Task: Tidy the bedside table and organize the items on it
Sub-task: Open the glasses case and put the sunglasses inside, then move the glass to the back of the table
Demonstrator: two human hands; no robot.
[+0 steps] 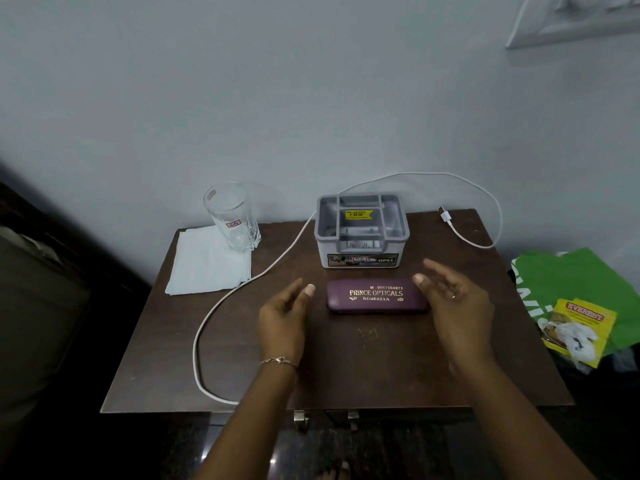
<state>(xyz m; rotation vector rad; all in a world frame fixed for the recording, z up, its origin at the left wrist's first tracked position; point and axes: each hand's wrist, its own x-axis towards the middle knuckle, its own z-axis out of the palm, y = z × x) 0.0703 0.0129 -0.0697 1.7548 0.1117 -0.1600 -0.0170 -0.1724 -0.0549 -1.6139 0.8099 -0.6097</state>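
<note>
Both hands, left hand point(282, 311) and right hand point(450, 299), hovered spread either side of the spectacle case point(377, 296), seemingly squaring it before the organiser box point(362, 230); the cable point(207, 327) likely needed coiling next.

A pale bluish wall point(311, 81) backs the dark wooden table point(363, 368), over dark speckled floor point(398, 452).

Front strip of dark brown wooden worktop point(346, 368) bare, open approach from front edge. Maroon oblong spectacle case point(377, 295) lies mid-worktop; grey plastic compartment box point(362, 230) just behind, narrow gap between. White charging cable point(207, 320) loops down left side to front edge, arcs behind box to right rear. Clear glass tumbler point(231, 216) on folded white napkin point(207, 268) blocks rear left corner.
</note>
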